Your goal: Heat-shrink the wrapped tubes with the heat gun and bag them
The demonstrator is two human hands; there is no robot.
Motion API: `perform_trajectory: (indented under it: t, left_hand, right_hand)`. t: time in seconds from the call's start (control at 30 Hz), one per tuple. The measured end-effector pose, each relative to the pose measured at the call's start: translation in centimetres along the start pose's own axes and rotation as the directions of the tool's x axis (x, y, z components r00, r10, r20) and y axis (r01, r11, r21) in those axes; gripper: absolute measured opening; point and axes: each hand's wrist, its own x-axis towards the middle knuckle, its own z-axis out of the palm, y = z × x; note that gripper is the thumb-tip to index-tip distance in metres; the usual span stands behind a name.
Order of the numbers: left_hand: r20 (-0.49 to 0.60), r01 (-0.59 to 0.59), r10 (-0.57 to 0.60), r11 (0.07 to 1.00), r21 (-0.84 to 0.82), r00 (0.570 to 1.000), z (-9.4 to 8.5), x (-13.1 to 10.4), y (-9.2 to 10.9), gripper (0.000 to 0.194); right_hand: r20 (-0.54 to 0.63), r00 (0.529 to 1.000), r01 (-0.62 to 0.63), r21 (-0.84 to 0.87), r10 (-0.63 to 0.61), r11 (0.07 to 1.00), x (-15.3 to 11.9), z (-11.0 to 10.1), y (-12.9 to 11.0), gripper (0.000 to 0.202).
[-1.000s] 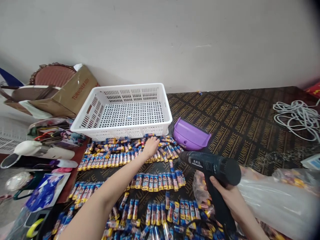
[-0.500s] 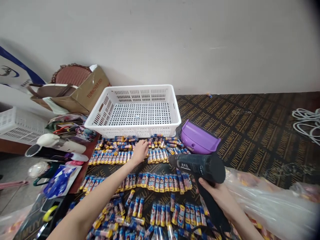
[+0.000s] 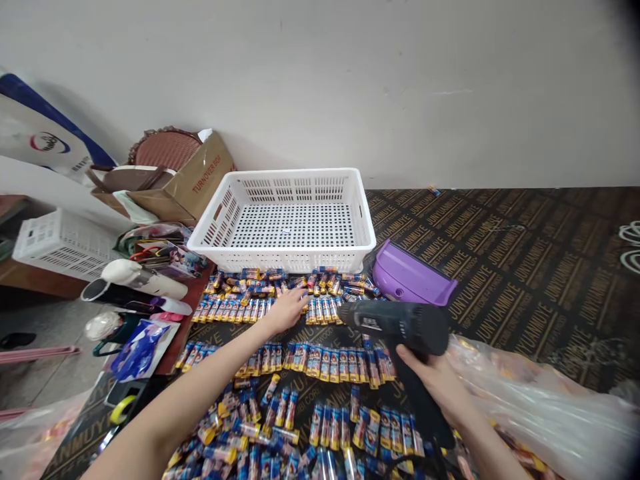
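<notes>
My left hand (image 3: 289, 309) rests over the row of small blue-and-yellow tubes (image 3: 233, 311) just in front of the white crate; its fingers are bent, and what they hold, if anything, is hidden. My right hand (image 3: 434, 375) is wrapped around the handle of a black heat gun (image 3: 397, 325). The heat gun's nozzle points left toward the right end of that row. A second row of upright tubes (image 3: 333, 363) stands nearer to me, and more tubes lie loosely piled in the foreground.
Behind the rows stands the white crate (image 3: 280, 259). Right of it sits a purple scoop-like container (image 3: 411, 280). A cardboard box (image 3: 200, 183), bottles (image 3: 145, 279) and a blue packet (image 3: 139, 353) are at left. Clear plastic bags (image 3: 540, 393) lie at right.
The view has shifted a little left, so the crate and tubes appear farther right. The heat gun's nozzle sits slightly higher in view. My right hand keeps its hold on it.
</notes>
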Motion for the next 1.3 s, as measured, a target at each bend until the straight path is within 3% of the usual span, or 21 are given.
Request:
perform_trajectory:
  t: [0.1, 0.2, 0.27, 0.37, 0.53, 0.73, 0.9, 1.07, 1.13, 1.3]
  left_hand:
    - [0.117, -0.310, 0.305, 0.950, 0.024, 0.945, 1.1, 3.4, 1.1, 0.069]
    - [0.240, -0.470, 0.463, 0.882, -0.031, 0.853, 2.5, 6.9, 2.0, 0.085]
    - [0.318, -0.487, 0.484, 0.870, -0.077, 0.815, 3.3, 8.7, 2.4, 0.088]
    - [0.382, -0.470, 0.471, 0.877, -0.103, 0.795, 4.2, 10.4, 2.6, 0.084]
    - [0.337, -0.503, 0.493, 0.862, -0.062, 0.802, 4.2, 11.4, 2.9, 0.077]
    - [0.478, -0.533, 0.433, 0.841, 0.091, 0.764, 2.7, 11.0, 3.0, 0.086]
    - [0.405, -0.479, 0.408, 0.873, 0.089, 0.819, 1.7, 9.5, 2.9, 0.080]
    - [0.441, -0.456, 0.387, 0.888, 0.057, 0.810, 1.4, 8.1, 2.2, 0.077]
    - [0.451, -0.412, 0.351, 0.910, 0.041, 0.820, 1.4, 7.3, 1.8, 0.071]
    - [0.418, -0.308, 0.273, 0.951, 0.017, 0.866, 0.5, 4.5, 0.7, 0.055]
  right_hand:
    - [-0.159, 0.984, -0.082, -0.023, 0.077, 0.996, -1.3, -3.5, 0.2, 0.042]
    - [-0.273, 0.944, -0.184, 0.038, 0.188, 0.982, -2.5, -6.1, 0.3, 0.046]
    - [-0.299, 0.920, -0.233, 0.108, 0.255, 0.966, -3.1, -7.0, 0.2, 0.046]
    - [-0.292, 0.897, -0.296, 0.157, 0.331, 0.942, -3.5, -7.4, 0.4, 0.047]
    - [-0.303, 0.904, -0.288, 0.092, 0.303, 0.953, -3.5, -7.2, 1.2, 0.049]
    - [-0.263, 0.932, -0.241, 0.067, 0.251, 0.968, -2.8, -6.1, 0.9, 0.041]
    - [-0.140, 0.984, -0.120, -0.063, 0.110, 0.991, -0.9, -3.2, 0.7, 0.040]
    - [-0.103, 0.982, 0.139, -0.160, -0.157, 0.977, 0.4, -0.3, 0.7, 0.045]
    - [-0.113, 0.970, 0.194, -0.183, -0.217, 0.964, 0.3, -0.2, 0.7, 0.046]
    - [-0.109, 0.980, 0.141, -0.202, -0.165, 0.969, -0.2, -1.5, 0.9, 0.033]
